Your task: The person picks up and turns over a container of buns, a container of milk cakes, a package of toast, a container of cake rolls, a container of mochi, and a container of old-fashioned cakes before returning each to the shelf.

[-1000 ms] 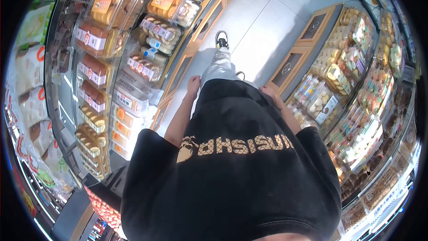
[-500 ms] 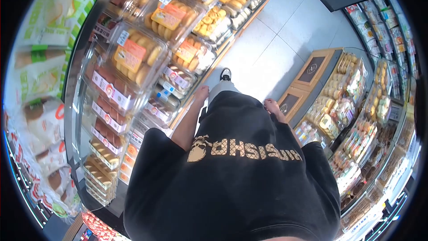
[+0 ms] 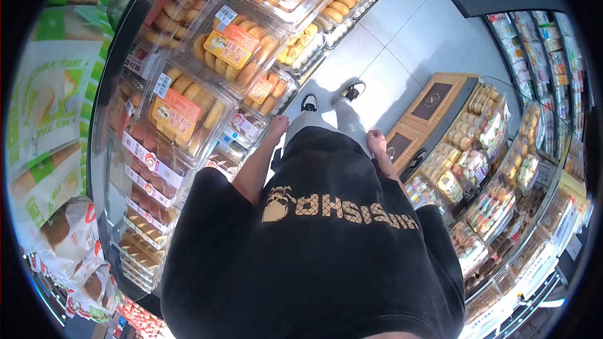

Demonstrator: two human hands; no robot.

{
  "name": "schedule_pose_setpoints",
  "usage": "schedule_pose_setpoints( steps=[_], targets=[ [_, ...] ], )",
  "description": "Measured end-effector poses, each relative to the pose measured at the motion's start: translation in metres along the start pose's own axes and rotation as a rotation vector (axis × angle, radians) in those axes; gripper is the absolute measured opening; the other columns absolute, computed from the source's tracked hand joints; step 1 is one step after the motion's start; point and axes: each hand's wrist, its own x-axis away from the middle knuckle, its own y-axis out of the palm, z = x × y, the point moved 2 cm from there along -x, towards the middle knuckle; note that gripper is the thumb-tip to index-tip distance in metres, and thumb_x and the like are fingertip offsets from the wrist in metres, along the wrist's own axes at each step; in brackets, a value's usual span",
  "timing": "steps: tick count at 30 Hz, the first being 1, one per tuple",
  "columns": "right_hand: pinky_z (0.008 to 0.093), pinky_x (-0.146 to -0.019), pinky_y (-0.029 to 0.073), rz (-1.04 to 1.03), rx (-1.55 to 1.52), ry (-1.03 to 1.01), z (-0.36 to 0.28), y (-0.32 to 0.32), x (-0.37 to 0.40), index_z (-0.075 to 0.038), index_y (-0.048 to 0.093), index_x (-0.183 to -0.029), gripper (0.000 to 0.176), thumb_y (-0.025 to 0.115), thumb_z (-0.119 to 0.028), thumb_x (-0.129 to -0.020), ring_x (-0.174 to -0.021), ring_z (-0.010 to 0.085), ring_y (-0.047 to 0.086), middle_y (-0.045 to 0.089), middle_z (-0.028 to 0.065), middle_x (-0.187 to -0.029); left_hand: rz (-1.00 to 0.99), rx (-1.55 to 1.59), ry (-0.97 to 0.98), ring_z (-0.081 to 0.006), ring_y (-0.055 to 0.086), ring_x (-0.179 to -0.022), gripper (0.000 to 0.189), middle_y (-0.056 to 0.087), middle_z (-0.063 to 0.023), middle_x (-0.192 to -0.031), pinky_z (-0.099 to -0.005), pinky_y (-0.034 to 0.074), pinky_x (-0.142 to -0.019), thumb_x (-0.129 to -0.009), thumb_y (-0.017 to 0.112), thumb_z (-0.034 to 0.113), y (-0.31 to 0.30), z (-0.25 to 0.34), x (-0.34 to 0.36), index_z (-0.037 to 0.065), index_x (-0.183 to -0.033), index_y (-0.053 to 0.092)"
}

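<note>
My left hand [image 3: 278, 127] hangs beside my left thigh with its fingers curled and nothing visible in it. It is nearest to the shelf of clear boxes on the left, without touching them. On the other side, my right hand [image 3: 377, 141] hangs by my right thigh, also loosely curled with no object showing. Beyond it stands a wooden-fronted display case [image 3: 433, 99]. Clear boxes of round pastries [image 3: 233, 44] with orange labels are stacked on the left. I wear a black shirt [image 3: 326, 257], and both my shoes [image 3: 309, 103] show on the floor.
Green and white toast bags [image 3: 59, 81] hang at the far left. Dark-brown packs with white bands [image 3: 151, 160] are stacked below the pastry boxes. Packaged sweets [image 3: 477, 169] fill the right-hand case, and shelves of packets [image 3: 534, 50] stand behind it. Grey tiles [image 3: 383, 44] run between the displays.
My second shoe has come into view on the right. The left displays have shifted in the view, and the toast bags look larger. Both hands still hang at my sides.
</note>
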Motion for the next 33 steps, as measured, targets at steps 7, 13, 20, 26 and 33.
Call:
schedule_pose_setpoints(
  steps=[7,13,20,26,33],
  targets=[
    [0.0372,-0.088,0.041,0.006,0.047,0.046,-0.014,-0.018,-0.066,-0.004,0.058,-0.103,0.044,0.050,-0.038,-0.075,-0.101,0.0321,0.054,0.058,0.0192,-0.104,0.059,0.104,-0.034,-0.0125,0.053,-0.077,0.027,0.057,-0.0032,-0.086,-0.0289,0.044,-0.070,-0.083,0.051,0.027,0.000,0.002,-0.004,0.006,-0.100,0.053],
    [0.0337,-0.084,0.043,-0.230,0.178,-0.119,-0.052,-0.029,-0.143,-0.007,0.059,-0.097,0.037,0.056,-0.034,-0.072,-0.097,0.0273,0.057,0.061,0.0181,-0.099,0.208,-0.366,0.104,-0.0282,0.057,-0.085,0.024,0.058,-0.0187,-0.091,-0.0377,0.045,-0.070,-0.077,0.047,0.019,0.007,-0.001,-0.010,0.000,-0.085,0.059],
    [0.0263,-0.065,0.045,-0.400,-0.182,-0.256,-0.128,-0.090,-0.218,-0.004,0.051,-0.103,0.032,0.053,-0.026,-0.080,-0.081,0.0151,0.056,0.055,0.0064,-0.086,0.345,-0.536,0.266,-0.0361,0.054,-0.088,0.027,0.058,-0.0192,-0.085,-0.0414,0.044,-0.075,-0.077,0.050,0.026,0.063,0.053,0.012,0.003,-0.080,0.062],
    [0.0296,-0.072,0.046,-0.595,-0.319,-0.262,-0.196,-0.120,-0.234,-0.004,0.049,-0.107,0.031,0.051,-0.025,-0.084,-0.085,0.0176,0.057,0.055,0.0093,-0.096,0.212,-0.406,0.245,-0.0347,0.055,-0.086,0.026,0.060,-0.0180,-0.081,-0.0400,0.044,-0.075,-0.078,0.049,0.024,0.084,0.092,0.025,0.001,-0.077,0.062],
    [0.0301,-0.069,0.047,-0.703,-0.197,-0.203,-0.189,-0.112,-0.279,-0.003,0.048,-0.107,0.033,0.052,-0.025,-0.082,-0.082,0.0188,0.058,0.056,0.0101,-0.094,0.494,-0.190,0.165,-0.0350,0.056,-0.088,0.028,0.060,-0.0217,-0.083,-0.0398,0.044,-0.077,-0.078,0.048,0.027,0.134,0.071,0.034,0.003,-0.075,0.062]
  ],
)
